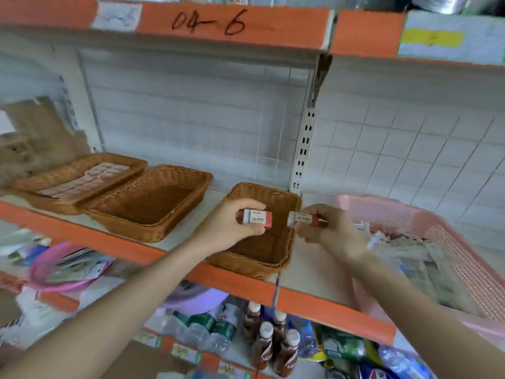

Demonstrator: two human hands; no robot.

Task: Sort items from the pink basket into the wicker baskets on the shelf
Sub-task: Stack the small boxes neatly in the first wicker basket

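Left hand (pixel 228 228) pinches eraser (pixel 258 218) over small wicker basket (pixel 246 265). Right hand (pixel 328 235) pinches second eraser (pixel 304 218) above basket's right rim, beside pink basket (pixel 396 207). Risks: blurred labels, possibly different, misread, giving wrong bin; release at rim drops eraser onto shelf (pixel 314 269).

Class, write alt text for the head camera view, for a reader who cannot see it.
The left hand pinches one red-and-white box and the right hand a second box, at the small wicker basket on the shelf. The pink basket sits right; the middle wicker basket and far wicker basket lie left.
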